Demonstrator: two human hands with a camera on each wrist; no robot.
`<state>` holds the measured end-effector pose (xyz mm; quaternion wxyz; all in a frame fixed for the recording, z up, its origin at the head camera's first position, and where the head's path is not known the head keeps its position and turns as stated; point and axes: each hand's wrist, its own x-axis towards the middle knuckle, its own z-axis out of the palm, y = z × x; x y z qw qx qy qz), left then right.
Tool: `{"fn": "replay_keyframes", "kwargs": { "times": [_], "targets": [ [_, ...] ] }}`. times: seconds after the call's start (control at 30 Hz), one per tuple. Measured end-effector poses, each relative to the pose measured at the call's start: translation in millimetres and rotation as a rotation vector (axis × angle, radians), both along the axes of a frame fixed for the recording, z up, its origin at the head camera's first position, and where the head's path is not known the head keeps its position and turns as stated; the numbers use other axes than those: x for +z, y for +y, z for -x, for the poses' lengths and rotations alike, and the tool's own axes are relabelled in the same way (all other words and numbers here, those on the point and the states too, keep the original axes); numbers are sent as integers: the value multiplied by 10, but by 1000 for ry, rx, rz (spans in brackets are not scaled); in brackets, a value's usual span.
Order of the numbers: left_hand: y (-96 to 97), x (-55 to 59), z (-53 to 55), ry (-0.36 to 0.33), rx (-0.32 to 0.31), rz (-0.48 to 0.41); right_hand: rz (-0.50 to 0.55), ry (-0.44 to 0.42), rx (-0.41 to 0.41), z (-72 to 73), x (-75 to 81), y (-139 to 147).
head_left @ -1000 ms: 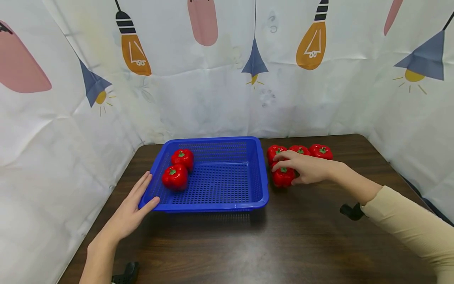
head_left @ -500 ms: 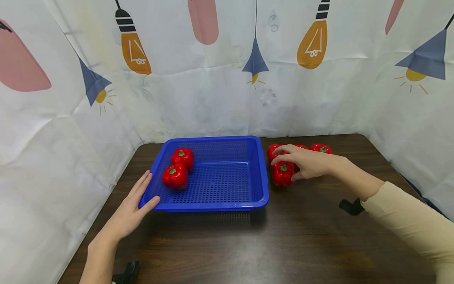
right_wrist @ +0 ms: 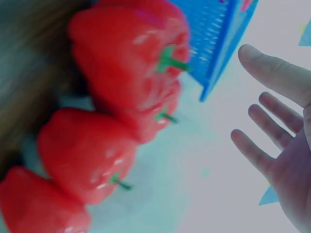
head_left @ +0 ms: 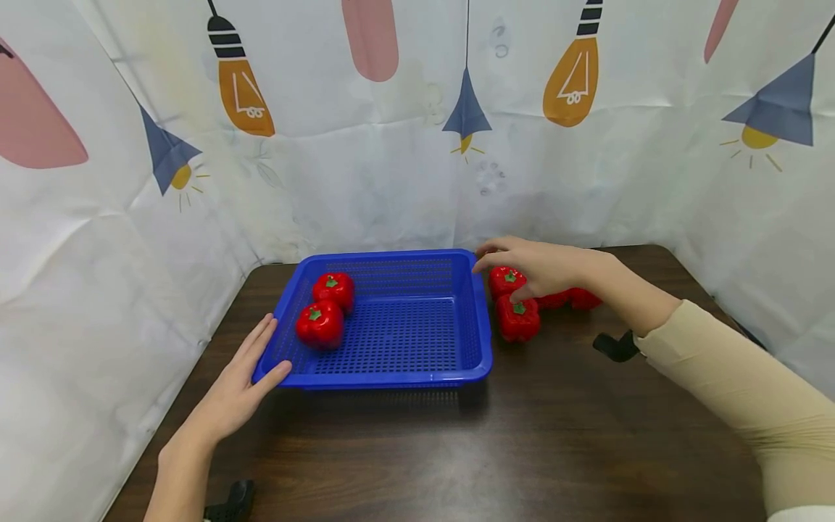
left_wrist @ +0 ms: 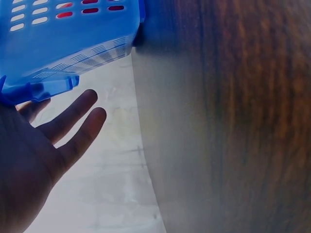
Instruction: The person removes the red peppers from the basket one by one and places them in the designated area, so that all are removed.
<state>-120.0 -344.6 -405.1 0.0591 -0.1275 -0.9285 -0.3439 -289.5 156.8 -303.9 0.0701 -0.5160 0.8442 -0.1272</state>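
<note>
A blue plastic basket [head_left: 391,380] stands on the table with two red bell peppers, a front one [head_left: 320,326] and a back one [head_left: 334,287], at its left side. My left hand [head_left: 228,399] touches its left rim with extended fingers. Above the peppers right of the basket, my right hand [head_left: 541,264] hovers with spread fingers and holds nothing. Beneath it sit a near pepper [head_left: 518,320] and one behind [head_left: 506,279]; more red peppers [head_left: 584,298] are partly covered by the hand and forearm. The right wrist view shows a row of green-stemmed peppers [right_wrist: 92,155] apart from the fingers.
The dark wooden table [head_left: 404,449] extends in front of the basket and to the right. A white cloth [head_left: 365,188] printed with lamps and bulbs hangs behind and at both sides. Black wrist mounts [head_left: 616,346] show at both wrists.
My right hand has moved left and upward, off the near pepper toward the basket's right back corner, without a pepper. My left hand and the peppers have kept their places.
</note>
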Motion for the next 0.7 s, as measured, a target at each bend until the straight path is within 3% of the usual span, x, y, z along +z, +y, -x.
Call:
{"fn": "replay_keyframes", "kwargs": {
  "times": [0.33,0.7],
  "targets": [
    [-4,-4,6,5,1,2,-26,18,73,41,202,-495],
    [-8,-1,8,3,7,6,-96,-13,100,159,252,-1042]
  ]
}}
